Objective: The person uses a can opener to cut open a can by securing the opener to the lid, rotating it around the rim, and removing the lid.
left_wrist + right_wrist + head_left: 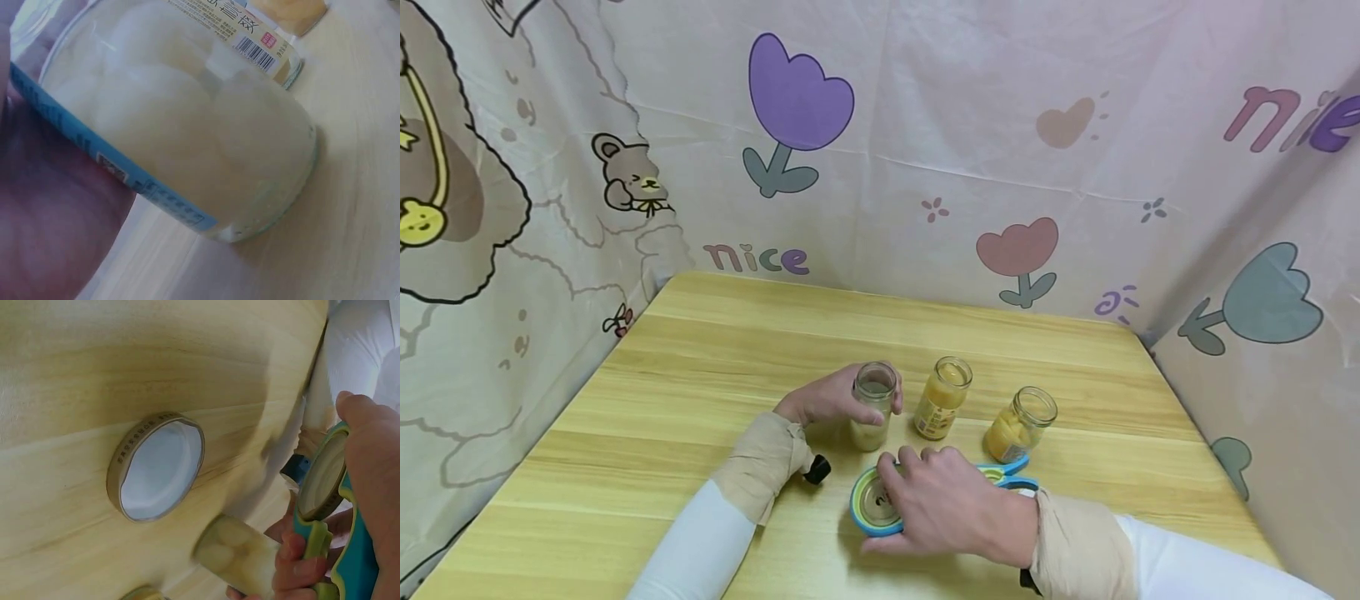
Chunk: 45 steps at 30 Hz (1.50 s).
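My left hand (831, 398) grips an open glass jar (871, 429), its fingers round the far side. In the left wrist view, this jar (162, 119) holds pale round fruit in clear liquid, with a blue label against the palm. My right hand (951, 504) holds a blue and green jar opener (857, 502) just in front of the jar. A gold lid (874, 503) sits in the opener's loop; the right wrist view shows this lid (325, 478) too. Part of the opener is hidden under the right hand.
Two open jars of yellow fruit stand right of the held jar: a taller one (938, 408) and a shorter one (1013, 433). In the right wrist view, another lid (162, 469) lies white inside up on the wooden table (69, 369). A printed curtain (917, 158) rises behind.
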Available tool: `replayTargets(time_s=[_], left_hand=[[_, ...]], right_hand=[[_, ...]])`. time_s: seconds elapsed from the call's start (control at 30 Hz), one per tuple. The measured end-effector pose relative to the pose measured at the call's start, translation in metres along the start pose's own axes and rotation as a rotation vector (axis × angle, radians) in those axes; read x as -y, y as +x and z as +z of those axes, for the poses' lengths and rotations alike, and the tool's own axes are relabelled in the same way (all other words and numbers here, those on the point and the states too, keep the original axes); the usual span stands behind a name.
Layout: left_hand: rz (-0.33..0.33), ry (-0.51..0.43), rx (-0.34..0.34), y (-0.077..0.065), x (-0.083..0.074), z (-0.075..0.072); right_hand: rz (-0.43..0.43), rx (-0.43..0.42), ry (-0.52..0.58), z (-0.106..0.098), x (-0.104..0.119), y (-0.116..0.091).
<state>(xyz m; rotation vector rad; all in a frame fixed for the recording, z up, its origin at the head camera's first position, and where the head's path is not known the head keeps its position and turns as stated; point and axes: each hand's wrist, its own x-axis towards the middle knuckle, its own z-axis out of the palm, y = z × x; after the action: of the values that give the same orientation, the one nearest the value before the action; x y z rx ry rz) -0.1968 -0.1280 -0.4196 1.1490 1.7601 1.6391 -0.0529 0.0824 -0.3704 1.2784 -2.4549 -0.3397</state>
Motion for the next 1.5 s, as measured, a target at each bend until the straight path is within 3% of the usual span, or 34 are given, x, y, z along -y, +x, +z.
replayTargets(time_s=[0.3,0.7,1.07,1.27,1.5], left_hand=[[-0.001,-0.007,-0.023,-0.002,0.002,-0.001],[-0.008,-0.014,-0.033,0.0,0.001,-0.001],[0.007,-0.013,-0.03,0.0,0.002,0.0],[0.003,-0.016,-0.035,0.001,0.003,-0.001],[-0.016,-0.021,-0.041,0.0,0.003,-0.001]], right_hand=[[0.089,0.337,0.317,0.001,-0.003,0.01],[0.144,0.532,0.753,-0.005,-0.007,0.023],[0.192,0.709,0.928,-0.009,-0.008,0.03],[0.279,0.796,1.002,-0.009,-0.009,0.029],[0.383,0.87,1.236,-0.008,-0.006,0.027]])
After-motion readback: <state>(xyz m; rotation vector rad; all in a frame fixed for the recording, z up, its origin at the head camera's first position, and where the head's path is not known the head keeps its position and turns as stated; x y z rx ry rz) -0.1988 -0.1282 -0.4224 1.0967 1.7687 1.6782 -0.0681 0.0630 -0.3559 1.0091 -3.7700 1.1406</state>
